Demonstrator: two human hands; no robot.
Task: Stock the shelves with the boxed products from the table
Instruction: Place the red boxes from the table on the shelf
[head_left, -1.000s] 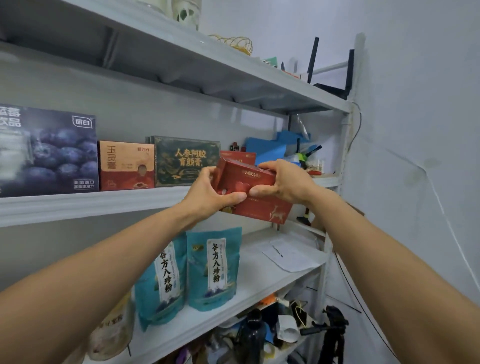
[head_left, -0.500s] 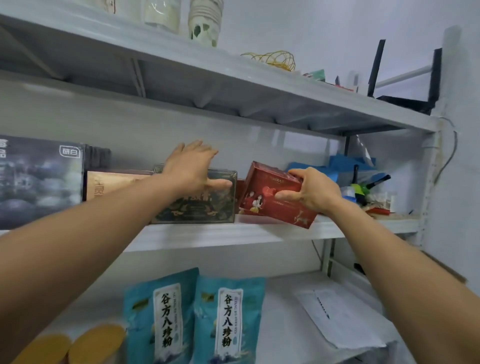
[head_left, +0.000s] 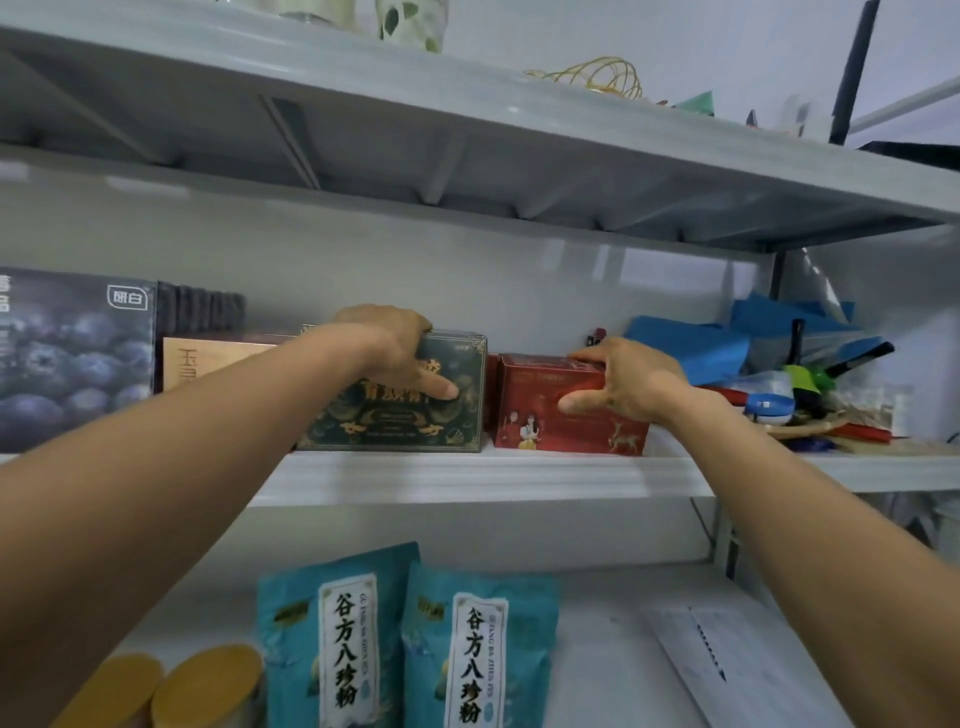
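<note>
A red box with a deer print stands on the middle shelf, right of a dark green box. My right hand grips the red box by its top right corner, thumb on the front face. My left hand is curled over the top of the green box, thumb pressed on its front. An orange-tan box and a large blueberry-print box stand further left on the same shelf.
Blue paper, a green-and-black tool and other clutter fill the shelf's right end. On the lower shelf stand two teal pouches, yellow-lidded jars and a white sheet. The top shelf overhangs closely.
The red box went from tilted in mid-air, held by both hands, to standing on the shelf beside the green box. My left hand let go of it and closed over the green box.
</note>
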